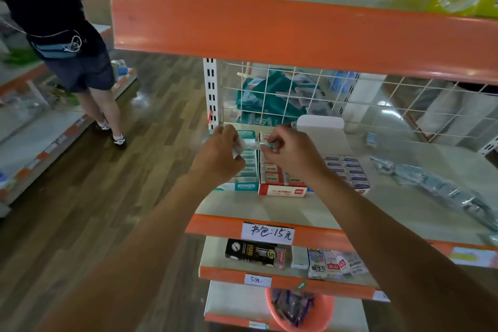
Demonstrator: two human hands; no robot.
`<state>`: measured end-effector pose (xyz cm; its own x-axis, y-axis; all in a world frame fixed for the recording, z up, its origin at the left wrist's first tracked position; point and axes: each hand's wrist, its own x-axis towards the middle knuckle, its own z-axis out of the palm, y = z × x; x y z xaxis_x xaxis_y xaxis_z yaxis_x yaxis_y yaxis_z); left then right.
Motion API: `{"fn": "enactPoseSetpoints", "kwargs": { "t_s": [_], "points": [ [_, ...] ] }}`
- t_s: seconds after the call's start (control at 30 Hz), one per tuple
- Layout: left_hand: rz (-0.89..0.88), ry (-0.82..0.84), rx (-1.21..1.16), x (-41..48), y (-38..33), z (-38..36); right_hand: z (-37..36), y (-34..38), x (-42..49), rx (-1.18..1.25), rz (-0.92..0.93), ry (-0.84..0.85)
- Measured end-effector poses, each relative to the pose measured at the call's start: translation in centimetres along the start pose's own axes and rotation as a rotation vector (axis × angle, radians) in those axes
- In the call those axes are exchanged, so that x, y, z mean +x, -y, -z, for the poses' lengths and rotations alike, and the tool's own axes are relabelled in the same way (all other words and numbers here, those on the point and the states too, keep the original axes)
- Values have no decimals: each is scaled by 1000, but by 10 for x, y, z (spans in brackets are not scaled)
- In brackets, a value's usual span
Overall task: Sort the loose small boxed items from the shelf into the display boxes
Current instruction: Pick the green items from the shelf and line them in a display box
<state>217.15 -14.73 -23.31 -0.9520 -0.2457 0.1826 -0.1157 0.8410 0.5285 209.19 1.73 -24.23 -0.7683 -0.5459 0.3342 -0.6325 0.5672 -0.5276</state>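
Observation:
Three display boxes stand side by side on the middle shelf (269, 207): a teal one (246, 186), a red one (281, 191) and a blue one (350, 170), each filled with rows of small boxes. My left hand (218, 155) and my right hand (292, 152) are raised together just above the teal and red boxes. Between them they pinch a small pale boxed item (249, 144), the left at one end, the right at the other. The item is blurred.
An orange-edged upper shelf (296, 27) overhangs the work area. A wire grid (323, 94) backs the shelf. Clear plastic packets (431, 183) lie at the right. Lower shelves hold a black box (254, 252) and a pink basket (299, 310). A person (67, 48) stands in the aisle at left.

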Motion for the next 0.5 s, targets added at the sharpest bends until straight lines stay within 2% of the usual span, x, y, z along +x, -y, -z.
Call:
{"fn": "enactPoseSetpoints", "kwargs": {
  "t_s": [0.3,0.5],
  "points": [
    [-11,27,33,2,32,7,-25,10,20,-118,2,79],
    [64,22,-77,12,47,7,-34,14,34,-298,37,126]
  ]
}}
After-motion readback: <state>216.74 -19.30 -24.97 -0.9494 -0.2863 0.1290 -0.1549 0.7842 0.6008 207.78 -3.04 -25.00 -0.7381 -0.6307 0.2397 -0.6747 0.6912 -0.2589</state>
